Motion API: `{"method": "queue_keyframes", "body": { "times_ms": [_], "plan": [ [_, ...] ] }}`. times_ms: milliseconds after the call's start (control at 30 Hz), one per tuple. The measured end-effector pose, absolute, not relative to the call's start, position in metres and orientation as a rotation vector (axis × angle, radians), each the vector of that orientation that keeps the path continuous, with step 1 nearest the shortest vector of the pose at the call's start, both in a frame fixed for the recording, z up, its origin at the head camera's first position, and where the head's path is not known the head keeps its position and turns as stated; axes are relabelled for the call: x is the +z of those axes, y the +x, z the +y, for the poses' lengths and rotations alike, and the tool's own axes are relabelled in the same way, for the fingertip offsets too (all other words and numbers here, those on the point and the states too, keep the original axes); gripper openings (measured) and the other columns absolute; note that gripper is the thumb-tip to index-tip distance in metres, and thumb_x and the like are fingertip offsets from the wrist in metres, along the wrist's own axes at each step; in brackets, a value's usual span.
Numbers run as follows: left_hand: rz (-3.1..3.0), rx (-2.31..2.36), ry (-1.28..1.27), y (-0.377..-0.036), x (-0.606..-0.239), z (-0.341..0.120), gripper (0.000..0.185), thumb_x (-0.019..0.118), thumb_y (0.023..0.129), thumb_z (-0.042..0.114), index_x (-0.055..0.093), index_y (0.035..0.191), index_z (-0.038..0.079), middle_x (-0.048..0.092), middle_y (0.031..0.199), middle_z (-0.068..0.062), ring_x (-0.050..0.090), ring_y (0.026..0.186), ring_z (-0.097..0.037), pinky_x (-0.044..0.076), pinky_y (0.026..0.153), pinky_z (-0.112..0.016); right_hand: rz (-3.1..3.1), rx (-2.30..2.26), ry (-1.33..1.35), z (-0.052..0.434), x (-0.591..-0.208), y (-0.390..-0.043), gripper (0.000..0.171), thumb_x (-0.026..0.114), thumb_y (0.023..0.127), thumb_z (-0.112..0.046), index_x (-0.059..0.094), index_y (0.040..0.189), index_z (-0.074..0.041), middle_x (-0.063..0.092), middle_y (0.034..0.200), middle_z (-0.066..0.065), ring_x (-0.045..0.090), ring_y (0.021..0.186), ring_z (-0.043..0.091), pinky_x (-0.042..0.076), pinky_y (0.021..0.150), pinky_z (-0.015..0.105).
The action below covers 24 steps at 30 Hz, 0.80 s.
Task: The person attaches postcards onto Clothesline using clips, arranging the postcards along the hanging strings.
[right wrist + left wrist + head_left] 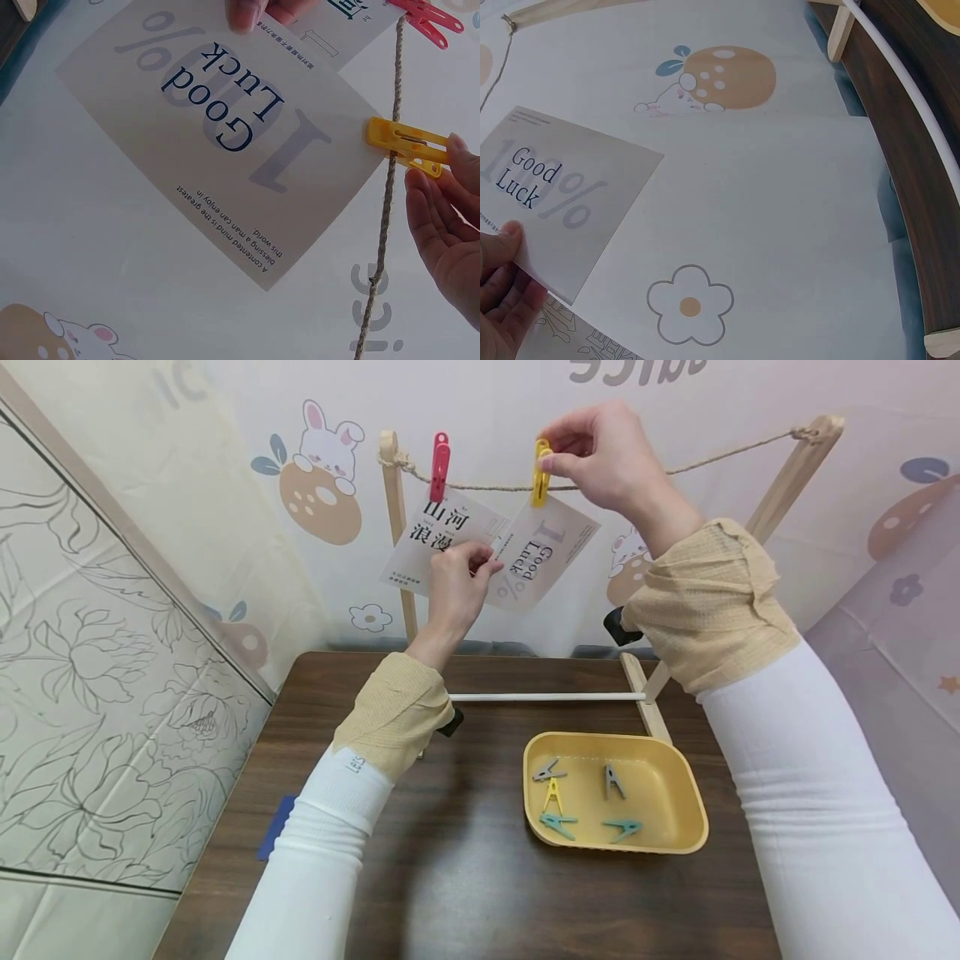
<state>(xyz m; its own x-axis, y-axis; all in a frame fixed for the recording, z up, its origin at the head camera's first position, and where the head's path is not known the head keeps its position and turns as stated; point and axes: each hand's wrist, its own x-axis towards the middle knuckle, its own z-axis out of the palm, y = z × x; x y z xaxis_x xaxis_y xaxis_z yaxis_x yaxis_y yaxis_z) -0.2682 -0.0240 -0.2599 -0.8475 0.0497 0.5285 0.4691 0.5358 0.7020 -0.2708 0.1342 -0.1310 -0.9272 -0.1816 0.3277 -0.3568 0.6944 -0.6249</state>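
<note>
Card edge (pixel 525 259) in left hand (pixel 499 300)

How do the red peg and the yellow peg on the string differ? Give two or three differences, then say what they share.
The red peg is red; the yellow peg is yellow. The right hand pinches the yellow peg, while no hand touches the red peg. The red peg holds the card with Chinese characters; the yellow peg holds the Good Luck card, whose corner the left hand grips. Both hang on the string.
</note>
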Motion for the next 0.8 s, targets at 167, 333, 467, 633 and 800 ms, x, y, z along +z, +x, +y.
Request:
{"method": "queue_keyframes", "body": {
  "times_ms": [167, 333, 467, 633, 800],
  "plan": [
    [-2.331, -1.265, -0.43, -0.267, -0.26, -0.025, 0.014, 0.064, 0.081, 0.011, 0.066, 0.091, 0.001, 0.066, 0.086, -0.008, 0.058, 0.07, -0.011, 0.045, 0.061, -0.016, -2.681, 1.007, 0.431, 0.134, -0.133, -0.271, 0.033, 0.057, 0.087, -0.013, 0.055, 0.117, -0.001, 0.056, 0.097, 0.002, 0.049, 0.081, 0.005, 0.04, 0.076, 0.02],
    [-2.332, -1.251, -0.437, -0.266, -0.26, -0.025, 0.015, 0.064, 0.081, 0.011, 0.065, 0.092, 0.001, 0.065, 0.088, -0.008, 0.059, 0.072, -0.01, 0.045, 0.061, -0.016, -2.693, 0.957, 0.448, 0.135, -0.135, -0.27, 0.035, 0.053, 0.089, -0.016, 0.052, 0.121, -0.003, 0.056, 0.108, 0.009, 0.05, 0.089, 0.01, 0.039, 0.078, 0.021],
    [-2.342, -1.241, -0.435, -0.265, -0.261, -0.026, 0.016, 0.064, 0.081, 0.011, 0.064, 0.095, 0.002, 0.065, 0.089, -0.008, 0.059, 0.073, -0.01, 0.045, 0.061, -0.016, -2.695, 0.942, 0.464, 0.136, -0.137, -0.267, 0.037, 0.053, 0.089, -0.018, 0.05, 0.124, -0.005, 0.055, 0.112, 0.011, 0.05, 0.093, 0.013, 0.04, 0.08, 0.022],
    [-2.349, -1.236, -0.447, -0.264, -0.263, -0.028, 0.019, 0.064, 0.081, 0.01, 0.063, 0.098, 0.002, 0.065, 0.09, -0.008, 0.059, 0.074, -0.01, 0.045, 0.062, -0.017, -2.68, 0.959, 0.458, 0.138, -0.139, -0.262, 0.039, 0.053, 0.089, -0.02, 0.049, 0.125, -0.005, 0.054, 0.109, 0.008, 0.051, 0.095, 0.013, 0.04, 0.081, 0.023],
    [-2.347, -1.235, -0.463, -0.263, -0.265, -0.03, 0.019, 0.064, 0.081, 0.009, 0.063, 0.098, 0.001, 0.065, 0.089, -0.009, 0.059, 0.073, -0.011, 0.045, 0.062, -0.019, -2.624, 1.005, 0.458, 0.138, -0.141, -0.258, 0.038, 0.055, 0.087, -0.019, 0.051, 0.122, -0.004, 0.056, 0.105, 0.007, 0.053, 0.091, 0.013, 0.041, 0.081, 0.023]
  ]
}}
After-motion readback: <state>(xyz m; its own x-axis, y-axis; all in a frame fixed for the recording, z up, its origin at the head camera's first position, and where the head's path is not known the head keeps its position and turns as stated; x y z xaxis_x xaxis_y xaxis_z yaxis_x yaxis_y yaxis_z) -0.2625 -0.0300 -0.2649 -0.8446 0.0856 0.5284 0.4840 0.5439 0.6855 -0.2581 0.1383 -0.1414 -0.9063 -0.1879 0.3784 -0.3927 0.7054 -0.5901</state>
